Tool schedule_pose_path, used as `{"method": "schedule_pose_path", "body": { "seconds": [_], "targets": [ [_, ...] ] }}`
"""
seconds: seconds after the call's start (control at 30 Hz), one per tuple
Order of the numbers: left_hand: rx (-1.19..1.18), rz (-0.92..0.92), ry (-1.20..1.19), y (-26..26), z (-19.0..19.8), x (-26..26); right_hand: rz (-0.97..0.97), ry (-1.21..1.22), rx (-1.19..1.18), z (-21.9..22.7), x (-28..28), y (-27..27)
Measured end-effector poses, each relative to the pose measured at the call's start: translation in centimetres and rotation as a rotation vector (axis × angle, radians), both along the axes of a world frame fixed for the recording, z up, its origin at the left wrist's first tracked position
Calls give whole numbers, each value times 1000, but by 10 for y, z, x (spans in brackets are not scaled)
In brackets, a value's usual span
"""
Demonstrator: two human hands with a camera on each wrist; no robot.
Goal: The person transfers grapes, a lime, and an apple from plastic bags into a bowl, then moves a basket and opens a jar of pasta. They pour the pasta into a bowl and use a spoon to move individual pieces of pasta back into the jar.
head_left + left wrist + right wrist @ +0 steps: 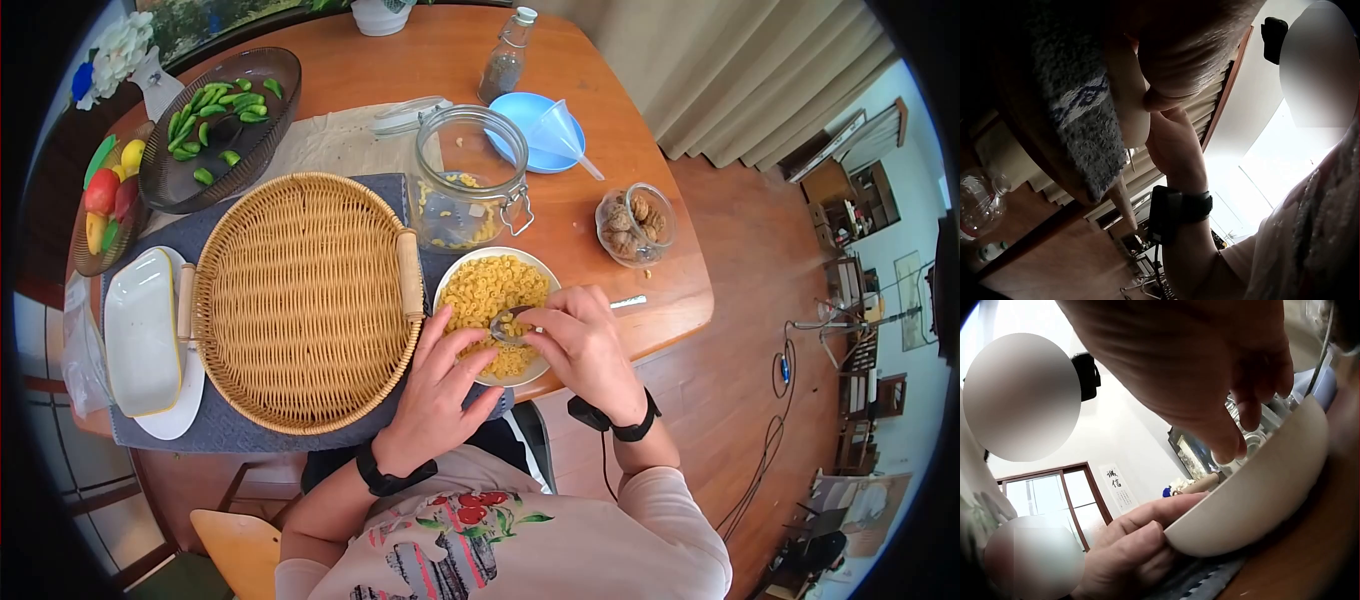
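Observation:
A white bowl [547,268] full of small yellow macaroni [487,281] stands near the table's front edge. My right hand [588,345] holds a spoon [501,334] low over the macaroni, its fingers curled around it. Some pieces lie in the spoon. With its fingers spread, my left hand [432,395] rests at the bowl's near left rim, some fingertips over the macaroni close to the spoon. In the right wrist view, the left hand's thumb [1150,536] is against the bowl's outer wall, and the right fingers hang above the rim.
Left of the bowl is a round wicker tray [300,300]. Behind it stands an open glass jar [462,215] with some macaroni inside. A blue plate with a funnel [560,128], a jar of walnuts [640,228], a bottle [503,65] and a white dish [143,330] stand around.

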State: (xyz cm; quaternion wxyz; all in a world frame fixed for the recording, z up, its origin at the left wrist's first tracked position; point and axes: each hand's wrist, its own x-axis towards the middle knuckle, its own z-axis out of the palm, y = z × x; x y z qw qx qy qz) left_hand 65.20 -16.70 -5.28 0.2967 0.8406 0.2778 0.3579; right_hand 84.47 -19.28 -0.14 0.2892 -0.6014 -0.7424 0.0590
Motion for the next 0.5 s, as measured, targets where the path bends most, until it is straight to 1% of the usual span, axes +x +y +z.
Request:
{"method": "schedule_pose_path", "body": {
  "seconds": [0.03,0.17,0.23,0.5],
  "targets": [
    [-5,-1,0,0,0,0,47,-9,-3,-2,0,3],
    [-8,-3,1,0,0,-1,23,-38,-21,-3,1,8],
    [-7,-2,-5,0,1,0,31,-34,-57,-1,-2,10],
    [-12,-8,-6,0,0,-1,63,-47,-62,-11,-2,13]
  ]
}}
